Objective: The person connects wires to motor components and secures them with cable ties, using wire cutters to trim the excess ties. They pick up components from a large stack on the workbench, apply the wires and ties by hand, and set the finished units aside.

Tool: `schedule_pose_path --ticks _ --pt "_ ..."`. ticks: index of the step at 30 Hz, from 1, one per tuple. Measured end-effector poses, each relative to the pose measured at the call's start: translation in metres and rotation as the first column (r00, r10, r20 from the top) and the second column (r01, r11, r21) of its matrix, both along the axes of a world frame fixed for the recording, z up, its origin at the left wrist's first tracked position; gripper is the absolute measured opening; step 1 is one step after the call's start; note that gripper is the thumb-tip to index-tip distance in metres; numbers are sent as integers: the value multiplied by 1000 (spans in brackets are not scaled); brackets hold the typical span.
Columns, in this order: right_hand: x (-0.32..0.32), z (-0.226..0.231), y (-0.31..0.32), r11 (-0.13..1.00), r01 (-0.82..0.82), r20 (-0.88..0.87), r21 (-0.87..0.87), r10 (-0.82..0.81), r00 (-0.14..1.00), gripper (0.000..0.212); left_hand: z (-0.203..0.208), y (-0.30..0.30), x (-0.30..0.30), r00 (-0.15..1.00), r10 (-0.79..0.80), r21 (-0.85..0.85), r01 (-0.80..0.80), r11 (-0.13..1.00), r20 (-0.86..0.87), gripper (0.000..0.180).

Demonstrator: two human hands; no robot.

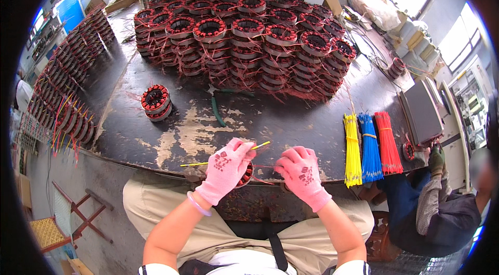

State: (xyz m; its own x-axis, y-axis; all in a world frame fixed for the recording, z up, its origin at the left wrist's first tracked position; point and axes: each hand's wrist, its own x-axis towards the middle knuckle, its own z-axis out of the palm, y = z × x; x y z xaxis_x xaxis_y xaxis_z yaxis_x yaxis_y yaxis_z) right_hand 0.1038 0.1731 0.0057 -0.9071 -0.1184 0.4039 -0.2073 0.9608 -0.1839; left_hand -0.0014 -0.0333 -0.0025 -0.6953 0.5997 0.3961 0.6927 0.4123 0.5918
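Note:
My left hand, in a pink glove, is closed around a thin yellow wire that sticks out on both sides of it. Partly hidden beneath that hand is a motor stator with red windings, near the table's front edge. Thin reddish lead wires run from the stator toward my right hand. Its gloved fingers are pinched together at the end of these leads. Farther off on the left, two stators sit stacked. Green-handled pliers lie beyond my left hand.
A big block of stacked stators fills the back of the worn dark table. Bundles of yellow, blue and red wires lie at the right. More stator stacks line the left. A co-worker sits at the right.

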Motion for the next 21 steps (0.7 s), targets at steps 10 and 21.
schedule_pose_path --ticks 10,21 --pt "28 9 48 961 264 -30 -88 -267 963 8 -3 3 7 999 40 45 -40 998 5 23" --pt "28 -15 -52 989 93 101 -115 -81 992 14 1 2 7 999 34 -5 -34 999 -3 31"
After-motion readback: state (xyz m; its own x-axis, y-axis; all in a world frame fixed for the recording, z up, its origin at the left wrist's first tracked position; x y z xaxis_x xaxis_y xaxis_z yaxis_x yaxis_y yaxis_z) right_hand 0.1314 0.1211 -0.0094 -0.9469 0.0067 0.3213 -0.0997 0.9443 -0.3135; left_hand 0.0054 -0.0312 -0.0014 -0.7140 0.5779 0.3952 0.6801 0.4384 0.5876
